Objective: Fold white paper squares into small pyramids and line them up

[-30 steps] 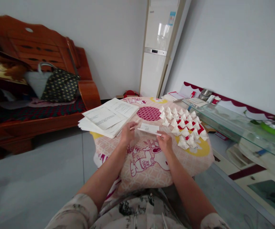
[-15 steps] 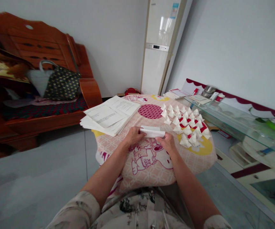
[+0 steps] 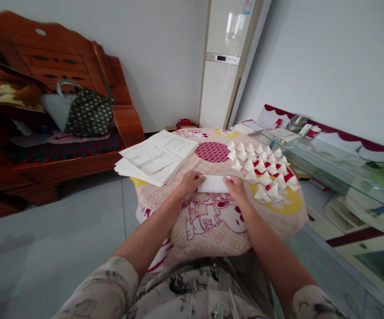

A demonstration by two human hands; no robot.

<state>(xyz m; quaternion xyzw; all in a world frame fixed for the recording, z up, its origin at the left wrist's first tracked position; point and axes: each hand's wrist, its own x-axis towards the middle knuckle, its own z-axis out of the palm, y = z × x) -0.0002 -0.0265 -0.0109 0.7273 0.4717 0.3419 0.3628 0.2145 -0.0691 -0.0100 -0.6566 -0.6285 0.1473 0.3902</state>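
My left hand (image 3: 192,183) and right hand (image 3: 236,188) pinch the folded paper (image 3: 214,184) between them, one at each end. Paper points (image 3: 272,168) spread beyond my right hand; left of my left lies a paper stack (image 3: 154,161). Farther left sits a bag (image 3: 88,113), contents hidden.

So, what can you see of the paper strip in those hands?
The strip looks like white paper, folded to a narrow rectangle, with faint marks. It is held crosswise, the left hand pinching its left end, the right hand its right. Whether it touches the cloth below, I cannot tell.
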